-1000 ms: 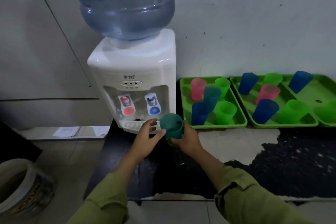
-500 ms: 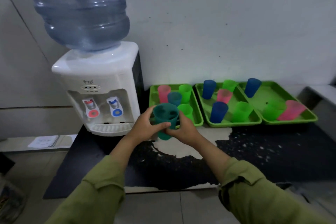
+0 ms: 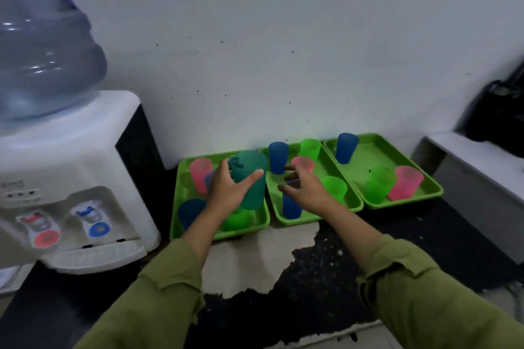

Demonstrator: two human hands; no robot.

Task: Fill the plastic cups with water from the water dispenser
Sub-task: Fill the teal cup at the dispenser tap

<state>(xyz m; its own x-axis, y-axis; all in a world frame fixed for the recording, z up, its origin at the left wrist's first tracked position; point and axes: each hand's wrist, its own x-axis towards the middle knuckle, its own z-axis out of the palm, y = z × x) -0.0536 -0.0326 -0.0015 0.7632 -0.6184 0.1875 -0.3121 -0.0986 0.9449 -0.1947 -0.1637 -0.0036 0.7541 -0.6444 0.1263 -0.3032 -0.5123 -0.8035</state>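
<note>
At your far left stood the white countertop water dispenser (image 3: pixel 76 173), well apart from both hands. Your left hand (image 3: pixel 226 193) gripped the teal plastic cup (image 3: pixel 251 187) upright above the left green plastic tray (image 3: pixel 183 187). Your right hand (image 3: pixel 307 191) hovered with fingers spread, holding nothing, over the middle green plastic tray (image 3: pixel 351 195). You seemed to be setting the cup among the others, though I couldn't tell whether it held water; the next move called for lowering it level into a free spot.
</note>
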